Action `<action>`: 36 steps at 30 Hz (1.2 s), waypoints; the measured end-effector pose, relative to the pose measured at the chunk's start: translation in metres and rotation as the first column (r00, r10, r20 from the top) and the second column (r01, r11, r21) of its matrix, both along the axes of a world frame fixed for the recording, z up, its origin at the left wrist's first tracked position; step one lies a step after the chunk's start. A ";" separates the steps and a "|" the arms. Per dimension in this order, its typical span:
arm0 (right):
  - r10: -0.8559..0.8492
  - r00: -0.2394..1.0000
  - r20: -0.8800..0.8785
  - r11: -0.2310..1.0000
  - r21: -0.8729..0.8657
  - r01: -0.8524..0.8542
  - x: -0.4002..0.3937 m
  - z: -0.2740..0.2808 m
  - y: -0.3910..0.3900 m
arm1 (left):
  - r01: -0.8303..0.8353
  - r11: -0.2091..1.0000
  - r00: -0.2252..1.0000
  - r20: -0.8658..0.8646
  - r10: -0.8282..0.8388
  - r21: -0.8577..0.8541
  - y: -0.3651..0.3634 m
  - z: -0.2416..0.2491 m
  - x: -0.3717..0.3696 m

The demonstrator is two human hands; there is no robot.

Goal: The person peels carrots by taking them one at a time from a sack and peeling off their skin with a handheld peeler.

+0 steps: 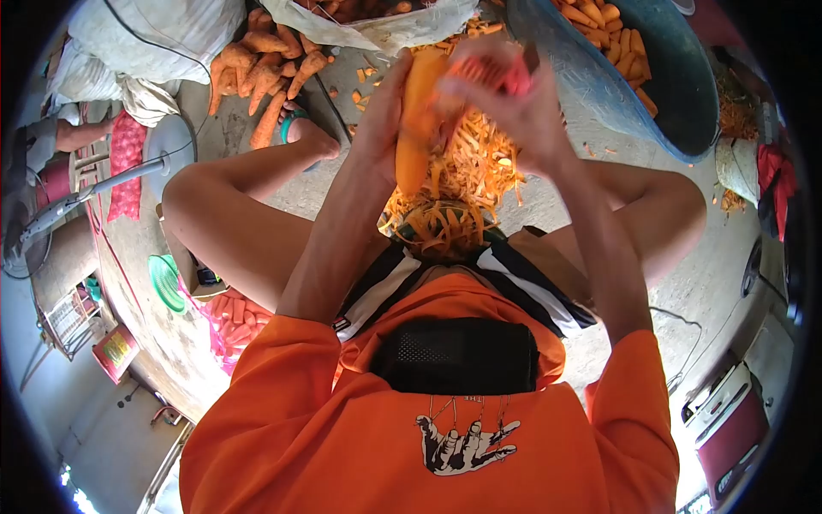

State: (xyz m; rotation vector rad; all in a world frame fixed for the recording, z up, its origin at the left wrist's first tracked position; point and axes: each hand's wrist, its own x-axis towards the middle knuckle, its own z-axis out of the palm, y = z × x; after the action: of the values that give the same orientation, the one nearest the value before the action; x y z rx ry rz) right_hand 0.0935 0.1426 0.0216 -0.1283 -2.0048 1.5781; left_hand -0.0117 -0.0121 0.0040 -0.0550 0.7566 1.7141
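My left hand [383, 107] is closed around a large peeled-looking orange carrot [414, 163], held upright above my lap. Close beside it on the right, my right hand [535, 116] is closed on a red peeler [516, 79]. Motion smears that hand and the tool, so its blade cannot be made out. Under both hands lies a heap of carrot peelings [479, 163], long thin orange strips, between my legs. More strips hang over a dark container in front of my shorts.
Unpeeled carrots [257, 64] lie piled on the floor at upper left, by a white sack [377, 32]. A blue tub [591, 77] at upper right holds peeled carrots [629, 51]. A fan [167, 158] and a pink net bag [235, 321] are at left, where another person's arm [81, 133] shows.
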 end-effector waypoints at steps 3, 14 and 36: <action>-0.230 0.971 0.067 0.949 0.235 0.209 -0.010 -0.021 0.071 | -0.035 0.997 0.983 0.176 0.047 -0.073 0.003 0.008 0.011; -0.075 0.990 -0.116 0.982 -0.181 0.053 -0.021 -0.015 0.079 | 0.003 0.992 0.998 -0.062 -0.011 -0.125 0.002 0.007 0.007; 0.080 0.996 0.029 0.966 -0.251 -0.070 0.007 0.016 0.019 | -0.121 0.987 0.992 -0.032 0.118 -0.105 0.006 -0.005 0.004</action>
State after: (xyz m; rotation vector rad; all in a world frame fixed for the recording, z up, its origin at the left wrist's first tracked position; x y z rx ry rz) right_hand 0.1008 0.1619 0.0377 -0.1836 -1.8513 1.8860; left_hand -0.0073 -0.0060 -0.0008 -0.1554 0.8788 1.7895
